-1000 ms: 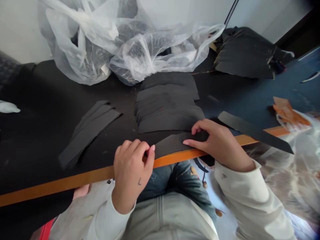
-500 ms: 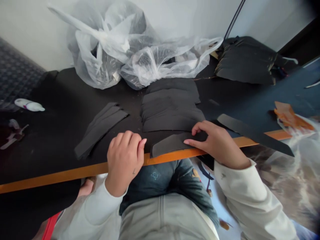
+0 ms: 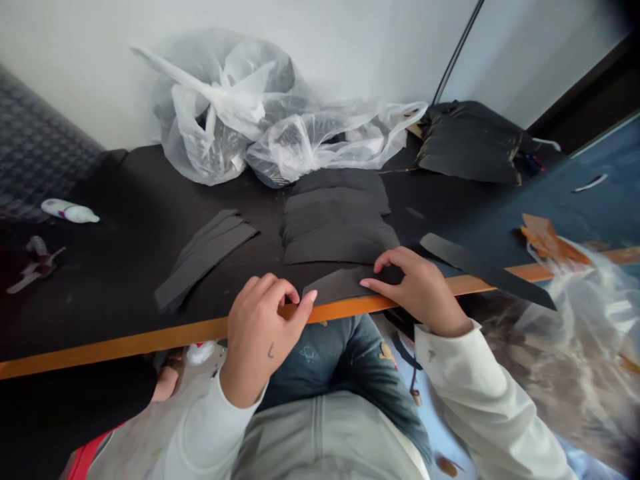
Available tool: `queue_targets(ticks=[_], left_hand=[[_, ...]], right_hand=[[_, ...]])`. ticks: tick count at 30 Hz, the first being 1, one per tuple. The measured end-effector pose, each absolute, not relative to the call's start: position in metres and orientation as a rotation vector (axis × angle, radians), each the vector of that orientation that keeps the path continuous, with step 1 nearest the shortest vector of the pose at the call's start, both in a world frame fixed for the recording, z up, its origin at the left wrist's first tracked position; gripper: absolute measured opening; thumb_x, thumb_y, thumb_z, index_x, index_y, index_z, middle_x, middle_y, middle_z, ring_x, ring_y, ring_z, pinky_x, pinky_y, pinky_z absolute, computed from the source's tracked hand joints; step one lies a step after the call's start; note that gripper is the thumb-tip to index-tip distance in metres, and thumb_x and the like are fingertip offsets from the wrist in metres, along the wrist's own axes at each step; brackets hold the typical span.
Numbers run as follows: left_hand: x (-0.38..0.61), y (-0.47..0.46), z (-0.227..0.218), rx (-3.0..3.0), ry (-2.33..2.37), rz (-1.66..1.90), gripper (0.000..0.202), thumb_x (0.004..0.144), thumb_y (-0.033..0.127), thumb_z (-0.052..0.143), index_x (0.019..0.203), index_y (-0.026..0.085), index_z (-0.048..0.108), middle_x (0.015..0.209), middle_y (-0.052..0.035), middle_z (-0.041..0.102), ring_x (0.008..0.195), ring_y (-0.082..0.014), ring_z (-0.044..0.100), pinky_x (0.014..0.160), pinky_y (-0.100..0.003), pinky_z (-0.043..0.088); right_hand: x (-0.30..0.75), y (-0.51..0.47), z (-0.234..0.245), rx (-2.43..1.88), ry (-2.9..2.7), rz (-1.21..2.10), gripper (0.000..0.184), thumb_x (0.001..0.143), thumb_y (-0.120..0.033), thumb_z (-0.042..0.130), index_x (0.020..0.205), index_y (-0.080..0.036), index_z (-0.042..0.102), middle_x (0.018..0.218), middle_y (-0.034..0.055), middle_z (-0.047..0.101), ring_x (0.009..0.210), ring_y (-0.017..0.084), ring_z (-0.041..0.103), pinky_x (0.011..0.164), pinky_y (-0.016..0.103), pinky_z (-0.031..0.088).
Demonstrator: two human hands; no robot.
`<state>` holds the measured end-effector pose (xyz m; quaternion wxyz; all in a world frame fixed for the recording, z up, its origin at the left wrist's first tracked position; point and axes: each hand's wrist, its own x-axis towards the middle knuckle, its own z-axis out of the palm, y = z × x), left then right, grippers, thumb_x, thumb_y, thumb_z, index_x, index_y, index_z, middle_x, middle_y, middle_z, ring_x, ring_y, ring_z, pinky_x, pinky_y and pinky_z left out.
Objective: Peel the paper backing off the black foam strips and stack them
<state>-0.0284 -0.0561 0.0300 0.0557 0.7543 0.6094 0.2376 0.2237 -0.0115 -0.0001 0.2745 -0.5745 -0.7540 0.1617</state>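
Observation:
A black flat strip point(image 3: 335, 285) with a slanted left end lies along the table's front edge. Over its right end, my right hand point(image 3: 417, 290) holds it with thumb and forefinger curled across its width. My left hand point(image 3: 265, 333) is at the strip's left tip, thumb and fingers apart; whether they touch it I cannot tell. Just behind lies a fanned stack of similar black pieces point(image 3: 337, 227). A smaller fanned group of black strips point(image 3: 205, 257) rests to the left. On the right, a single long black strip point(image 3: 485, 267) sticks out past the edge.
Clear plastic bags point(image 3: 215, 120) stand against the wall. A black bundle point(image 3: 470, 143) sits at the back right. At the left are a white bottle point(image 3: 71, 211) and a small cutting tool point(image 3: 35, 267). An orange piece point(image 3: 550, 237) and plastic wrap lie at the right edge.
My left hand has moved right to the strip's left tip, and its thumb has spread from the fingers. My right hand stays on the strip. The view has shifted slightly.

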Motion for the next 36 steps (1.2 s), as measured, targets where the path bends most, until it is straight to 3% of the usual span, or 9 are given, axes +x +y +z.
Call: queue_targets(ticks=[5, 10, 20, 27, 33, 36], left_hand=[[-0.023, -0.065, 0.023, 2.247, 2.051, 0.602, 0.032, 0.088, 0.044, 0.065, 0.066, 0.022, 0.057, 0.069, -0.0017, 0.058, 0.072, -0.0210, 0.051, 0.067, -0.034, 0.037], [-0.018, -0.064, 0.020, 2.168, 2.079, 0.602, 0.022, 0.084, 0.039, 0.072, 0.075, 0.022, 0.062, 0.072, -0.0005, 0.061, 0.073, -0.0208, 0.053, 0.066, -0.033, 0.037], [-0.011, -0.073, 0.023, 2.084, 2.116, 0.568, 0.023, 0.085, 0.038, 0.072, 0.073, 0.022, 0.058, 0.066, 0.0018, 0.057, 0.068, -0.0188, 0.050, 0.062, -0.031, 0.035], [0.000, -0.070, 0.030, 2.243, 1.908, 0.521, 0.021, 0.099, 0.020, 0.048, 0.078, 0.021, 0.048, 0.079, -0.0019, 0.057, 0.075, -0.0190, 0.052, 0.069, -0.032, 0.041], [0.008, -0.070, 0.039, 2.199, 1.935, 0.464, 0.014, 0.102, 0.021, 0.042, 0.088, 0.022, 0.041, 0.069, 0.0030, 0.049, 0.059, -0.0166, 0.053, 0.055, -0.029, 0.034], [0.004, -0.068, 0.041, 2.240, 1.849, 0.620, 0.014, 0.102, 0.023, 0.041, 0.088, 0.022, 0.040, 0.072, 0.0030, 0.049, 0.062, -0.0157, 0.054, 0.057, -0.028, 0.036]], right_hand=[[0.223, -0.014, -0.003, -1.542, -2.025, 0.396, 0.023, 0.081, -0.043, 0.074, 0.079, -0.024, 0.061, 0.085, 0.0022, 0.063, 0.078, 0.020, 0.062, 0.069, 0.031, 0.045], [0.223, -0.016, -0.003, -1.538, -2.043, 0.383, 0.021, 0.083, -0.043, 0.071, 0.081, -0.024, 0.061, 0.086, 0.0023, 0.063, 0.076, 0.019, 0.062, 0.068, 0.031, 0.046], [0.224, -0.016, -0.007, -1.502, -2.044, 0.359, 0.022, 0.084, -0.044, 0.070, 0.080, -0.023, 0.062, 0.085, 0.0019, 0.063, 0.074, 0.018, 0.062, 0.065, 0.032, 0.043], [0.223, -0.017, -0.008, -1.512, -2.032, 0.334, 0.026, 0.086, -0.048, 0.066, 0.078, -0.023, 0.063, 0.086, 0.0032, 0.064, 0.066, 0.016, 0.058, 0.059, 0.031, 0.041], [0.223, -0.018, -0.007, -1.509, -2.021, 0.350, 0.020, 0.084, -0.041, 0.070, 0.079, -0.024, 0.063, 0.087, 0.0017, 0.063, 0.070, 0.016, 0.060, 0.063, 0.031, 0.043], [0.222, -0.018, -0.006, -1.504, -2.025, 0.349, 0.020, 0.085, -0.042, 0.069, 0.078, -0.024, 0.063, 0.087, 0.0021, 0.063, 0.071, 0.017, 0.061, 0.064, 0.031, 0.044]])
